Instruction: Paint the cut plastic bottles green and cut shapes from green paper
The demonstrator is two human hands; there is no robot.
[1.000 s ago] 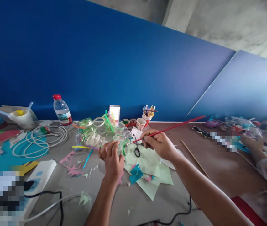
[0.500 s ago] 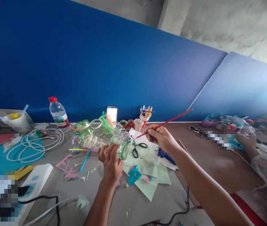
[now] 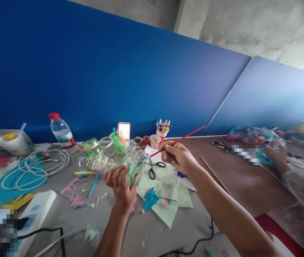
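Note:
My left hand (image 3: 121, 187) is closed around a clear cut plastic bottle piece (image 3: 133, 172) with green painted rims, lifted a little off the grey table (image 3: 130, 228). My right hand (image 3: 177, 157) pinches a long red paintbrush (image 3: 180, 140), whose tip points left at the bottle piece's upper rim. Black-handled scissors (image 3: 153, 169) lie on pale green paper sheets (image 3: 168, 189) just behind and to the right of the piece. More clear plastic rings and bottle sections (image 3: 100, 157) lie to the left of my hands.
A water bottle (image 3: 60, 132) with a red cap, coiled white cable (image 3: 36, 166), small paint cups (image 3: 146, 140) and a cup of brushes (image 3: 162, 132) stand along the blue wall. Paper scraps (image 3: 78, 194) litter the table. Another person's arm (image 3: 293, 171) rests at right.
The view has swung right, so everything has shifted left. My left hand has tilted the bottle piece up a little, and the brush tip stays at its rim.

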